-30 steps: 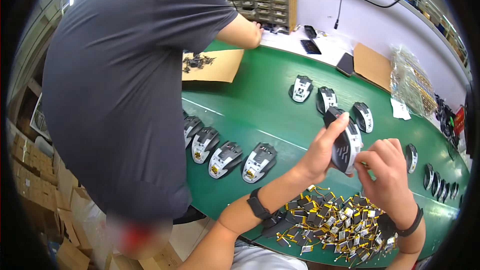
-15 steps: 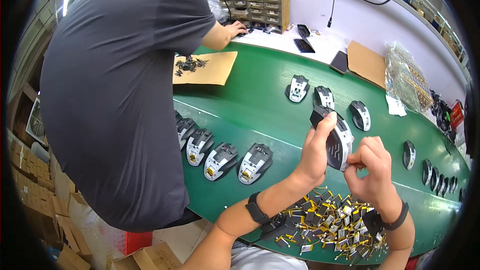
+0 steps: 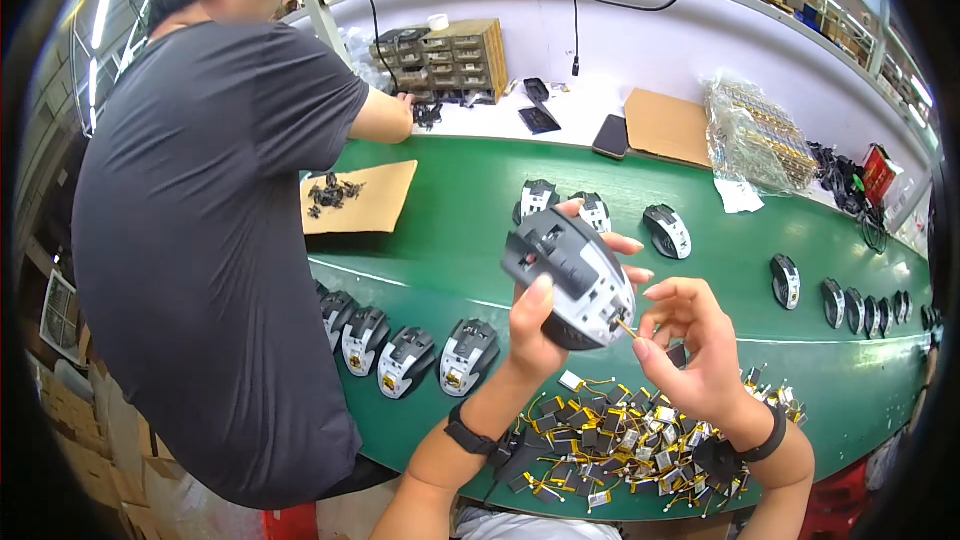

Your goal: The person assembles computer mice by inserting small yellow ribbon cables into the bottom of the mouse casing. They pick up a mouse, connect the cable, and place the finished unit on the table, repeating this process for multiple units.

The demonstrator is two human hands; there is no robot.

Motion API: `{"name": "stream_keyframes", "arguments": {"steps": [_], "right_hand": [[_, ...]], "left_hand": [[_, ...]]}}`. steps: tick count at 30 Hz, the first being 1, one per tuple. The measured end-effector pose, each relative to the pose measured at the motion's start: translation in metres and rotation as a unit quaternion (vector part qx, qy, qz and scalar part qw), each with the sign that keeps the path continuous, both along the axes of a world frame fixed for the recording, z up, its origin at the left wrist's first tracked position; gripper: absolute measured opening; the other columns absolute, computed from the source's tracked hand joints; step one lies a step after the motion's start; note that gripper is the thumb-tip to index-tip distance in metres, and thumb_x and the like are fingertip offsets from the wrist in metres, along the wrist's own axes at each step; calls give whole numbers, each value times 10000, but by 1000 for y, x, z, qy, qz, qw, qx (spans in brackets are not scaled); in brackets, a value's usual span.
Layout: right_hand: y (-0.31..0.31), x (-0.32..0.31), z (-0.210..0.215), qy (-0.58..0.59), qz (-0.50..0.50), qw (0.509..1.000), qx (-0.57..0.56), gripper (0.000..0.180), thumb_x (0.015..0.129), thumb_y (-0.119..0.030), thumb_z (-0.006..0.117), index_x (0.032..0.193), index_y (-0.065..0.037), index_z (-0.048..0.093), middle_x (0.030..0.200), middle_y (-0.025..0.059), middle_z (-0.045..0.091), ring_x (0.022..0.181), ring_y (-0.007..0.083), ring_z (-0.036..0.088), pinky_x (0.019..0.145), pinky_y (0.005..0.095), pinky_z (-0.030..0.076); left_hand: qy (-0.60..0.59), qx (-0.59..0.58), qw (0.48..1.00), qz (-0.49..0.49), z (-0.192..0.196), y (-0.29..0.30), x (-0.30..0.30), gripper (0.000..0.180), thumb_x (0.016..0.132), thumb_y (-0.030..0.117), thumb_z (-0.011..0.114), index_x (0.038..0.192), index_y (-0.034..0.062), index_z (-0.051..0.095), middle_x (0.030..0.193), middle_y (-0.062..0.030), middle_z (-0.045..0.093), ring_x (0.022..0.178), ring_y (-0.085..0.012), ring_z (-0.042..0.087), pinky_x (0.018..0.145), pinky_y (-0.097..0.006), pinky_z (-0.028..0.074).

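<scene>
My left hand (image 3: pixel 540 325) grips a grey and white computer mouse (image 3: pixel 575 275) above the green bench, thumb on its near side and fingers behind it. The mouse is tilted and its rear lies uncovered, showing inner parts. At that rear end my right hand (image 3: pixel 695 340) pinches a thin yellowish wire (image 3: pixel 627 328) between thumb and forefinger, the wire's other end at the mouse. A small dark flat battery (image 3: pixel 677 355) shows by the right palm; whether the hand holds it I cannot tell. Below both hands lies a heap of small wired batteries (image 3: pixel 640 440).
Several similar mice stand left (image 3: pixel 470 358), with more behind and to the right (image 3: pixel 785 282). A co-worker (image 3: pixel 210 240) leans over the bench at left, by cardboard (image 3: pixel 385 202) with small black parts. A drawer cabinet (image 3: pixel 490 60), phone (image 3: pixel 610 137) and bagged parts (image 3: pixel 760 135) stand along the back.
The mouse has turned from edge-on to show its top and open rear. My right hand has opened out somewhat, and a wire now shows at its fingertips. The view has shifted and tilted upward.
</scene>
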State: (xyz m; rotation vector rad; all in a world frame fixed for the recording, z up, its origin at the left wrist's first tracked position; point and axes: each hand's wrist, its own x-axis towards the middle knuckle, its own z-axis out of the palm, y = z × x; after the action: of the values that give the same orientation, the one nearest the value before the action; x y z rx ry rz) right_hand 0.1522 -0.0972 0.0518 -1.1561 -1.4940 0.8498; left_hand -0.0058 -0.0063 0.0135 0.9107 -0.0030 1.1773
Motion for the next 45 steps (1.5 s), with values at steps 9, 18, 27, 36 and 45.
{"name": "stream_keyframes", "arguments": {"steps": [9, 18, 27, 36, 45], "right_hand": [[1, -2, 0, 170, 153, 957, -176, 207, 925, -93, 608, 1038, 79, 602, 979, 133, 699, 940, 154, 659, 835, 299, 522], [13, -2, -11, 222, 162, 945, -178, 284, 926, -101, 604, 1140, 85, 595, 982, 107, 693, 894, 119, 645, 801, 261, 501], [22, 2, -14, 236, 190, 933, -196, 396, 907, -96, 623, 1250, 90, 558, 994, 123, 693, 902, 159, 675, 847, 294, 528], [23, 2, -25, 258, 195, 921, -218, 356, 879, -93, 607, 1183, 91, 580, 1038, 150, 694, 925, 195, 683, 890, 336, 530], [-16, 21, -13, 168, 57, 979, -102, 288, 891, 8, 646, 1168, 44, 575, 975, 142, 700, 858, 176, 690, 800, 306, 563]], "left_hand": [[45, 88, 992, 75, 14, -19, -5, 1016, 700, 649, 692, 1456, 134, 251, 1199, -294, 555, 1025, -406, 631, 873, -490, 541], [50, 85, 992, 80, 13, -18, -5, 1046, 675, 624, 760, 1450, 139, 251, 1196, -290, 541, 995, -387, 647, 851, -488, 561], [47, 123, 987, 92, 9, -14, -4, 938, 750, 501, 712, 1417, 32, 250, 1173, -308, 553, 967, -314, 657, 830, -424, 558], [66, 135, 985, 88, 5, -13, 1, 910, 750, 487, 709, 1393, 3, 284, 1127, -273, 584, 924, -288, 672, 799, -381, 565], [21, 16, 1000, 15, -2, 9, -5, 765, 856, 524, 493, 1417, 43, 295, 1132, -278, 585, 901, -420, 676, 784, -498, 585]]}}
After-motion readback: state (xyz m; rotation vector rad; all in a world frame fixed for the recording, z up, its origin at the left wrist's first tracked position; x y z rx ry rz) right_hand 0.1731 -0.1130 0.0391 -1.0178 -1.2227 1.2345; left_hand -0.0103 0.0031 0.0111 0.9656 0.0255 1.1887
